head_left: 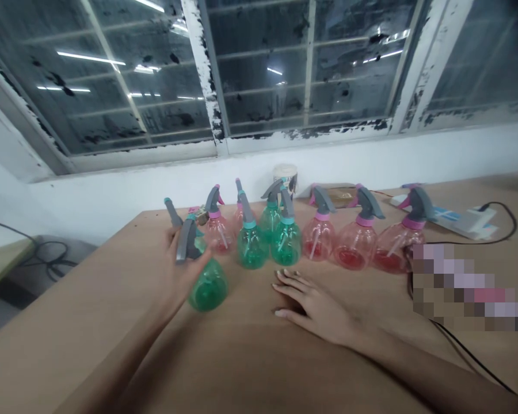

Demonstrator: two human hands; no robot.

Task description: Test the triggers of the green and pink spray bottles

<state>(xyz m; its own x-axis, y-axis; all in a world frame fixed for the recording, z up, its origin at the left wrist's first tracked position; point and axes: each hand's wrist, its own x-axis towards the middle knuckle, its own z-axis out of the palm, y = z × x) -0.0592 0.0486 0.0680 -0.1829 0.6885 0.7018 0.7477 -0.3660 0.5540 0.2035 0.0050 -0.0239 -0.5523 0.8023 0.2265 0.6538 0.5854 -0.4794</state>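
Observation:
My left hand (179, 273) is closed round the neck area of a green spray bottle (209, 287) with a grey trigger head, which leans to the left. Just behind that hand rises another grey spray head (171, 211) with a teal tip; the rest of it is hidden. Flat on the table, fingers apart, lies my right hand (317, 305), holding nothing. In front of it stand green bottles (287, 247) with teal collars. A pink spray bottle (218, 236) is beyond my left hand, and pink ones (354, 250) continue to the right.
The wooden table (242, 368) reaches a white wall below barred windows. Behind the bottles stands a pale cylindrical container (285, 175). To the right are a white-and-blue packet (461, 218), black cables (475, 356) and a pixelated area. More cable (54, 261) lies off the table's left side.

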